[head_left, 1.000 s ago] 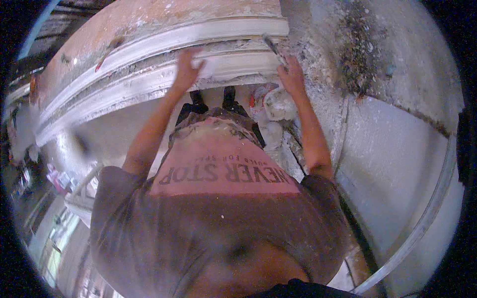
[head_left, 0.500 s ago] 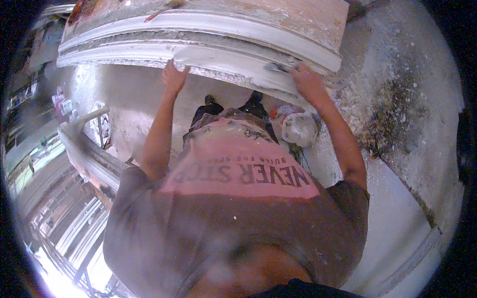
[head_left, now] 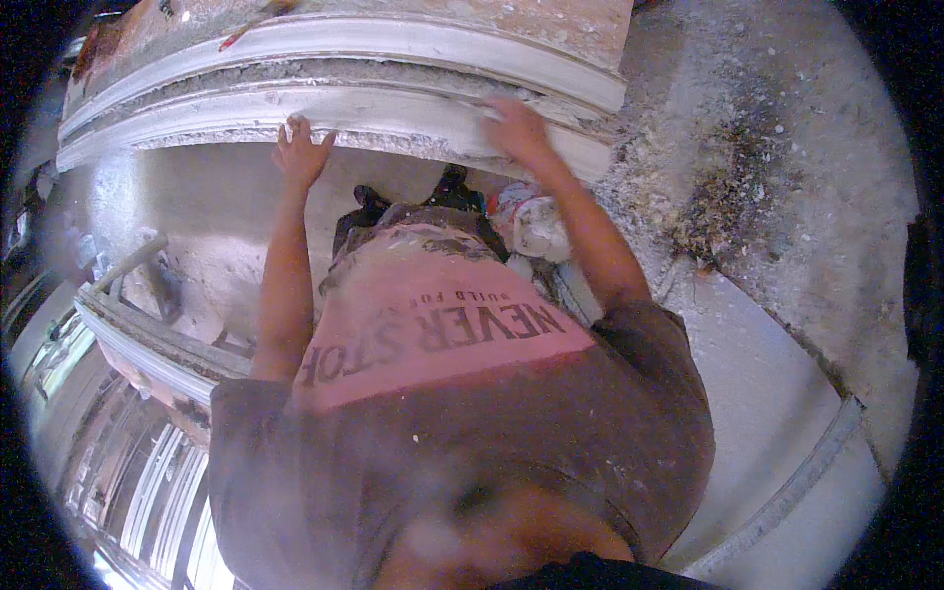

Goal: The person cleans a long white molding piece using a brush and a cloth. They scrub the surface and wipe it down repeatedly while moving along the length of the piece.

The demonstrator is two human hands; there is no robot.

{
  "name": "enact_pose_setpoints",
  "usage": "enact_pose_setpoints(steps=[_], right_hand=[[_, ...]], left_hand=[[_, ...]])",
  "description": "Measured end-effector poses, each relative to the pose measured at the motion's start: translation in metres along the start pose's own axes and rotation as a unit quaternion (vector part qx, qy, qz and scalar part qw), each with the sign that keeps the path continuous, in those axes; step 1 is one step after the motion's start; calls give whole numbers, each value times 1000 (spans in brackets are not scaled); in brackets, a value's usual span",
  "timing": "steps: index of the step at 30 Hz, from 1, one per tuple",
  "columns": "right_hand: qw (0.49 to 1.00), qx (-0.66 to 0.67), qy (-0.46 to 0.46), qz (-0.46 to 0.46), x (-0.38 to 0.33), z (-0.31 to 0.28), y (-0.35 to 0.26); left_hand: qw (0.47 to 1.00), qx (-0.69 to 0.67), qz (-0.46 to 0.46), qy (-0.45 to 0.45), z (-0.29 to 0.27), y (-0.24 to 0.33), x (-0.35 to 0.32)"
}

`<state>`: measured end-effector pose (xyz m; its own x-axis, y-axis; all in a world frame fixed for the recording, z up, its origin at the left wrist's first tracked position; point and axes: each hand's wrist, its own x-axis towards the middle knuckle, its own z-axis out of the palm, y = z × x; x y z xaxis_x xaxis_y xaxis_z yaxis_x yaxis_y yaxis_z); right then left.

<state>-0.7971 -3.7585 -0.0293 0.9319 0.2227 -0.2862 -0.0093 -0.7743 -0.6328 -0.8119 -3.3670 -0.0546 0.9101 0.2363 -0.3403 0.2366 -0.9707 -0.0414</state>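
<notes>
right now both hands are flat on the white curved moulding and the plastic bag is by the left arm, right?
Not quite. The head view shows the plastic bag by the right arm, under the right hand. Both it and the left hand do rest on the white curved moulding.

moulding (head_left: pixel 393 108): white plaster, matt, rough-edged | floor (head_left: pixel 787 197): grey concrete, dusty, gritty | shirt (head_left: pixel 442 393): cloth, plaster-stained

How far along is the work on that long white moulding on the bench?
The moulding already has its long ridged shape, smooth and white along most of its length. In hand: the left hand lies flat on its near edge, and the blurred right hand is on it further along. Left: the near edge looks rough and crumbly, and debris litters the floor.
</notes>
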Motion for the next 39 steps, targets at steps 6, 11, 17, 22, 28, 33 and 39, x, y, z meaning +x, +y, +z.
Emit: enact_pose_setpoints(steps=[6,11,17,22,28,33,39], right_hand=[[989,19,23,143,-112,-104,197],[996,10,46,82,-65,-45,119],[998,-39,39,-17,57,86,-85],[995,-73,35,-54,91,105,-126],[996,-48,58,49,-2,21,-13],[990,-78,85,78,-16,19,-22],[994,-90,29,50,82,110,-148]], left_hand=[[995,-18,6,-100,-25,4,12],[996,21,9,-81,-14,0,16],[996,20,32,-85,-11,-7,23],[996,6,39,-83,-18,-8,16],[996,-28,78,-13,-12,-24,3],[993,-71,99,7,-27,-38,7],[980,-182,75,1,-74,-93,47]])
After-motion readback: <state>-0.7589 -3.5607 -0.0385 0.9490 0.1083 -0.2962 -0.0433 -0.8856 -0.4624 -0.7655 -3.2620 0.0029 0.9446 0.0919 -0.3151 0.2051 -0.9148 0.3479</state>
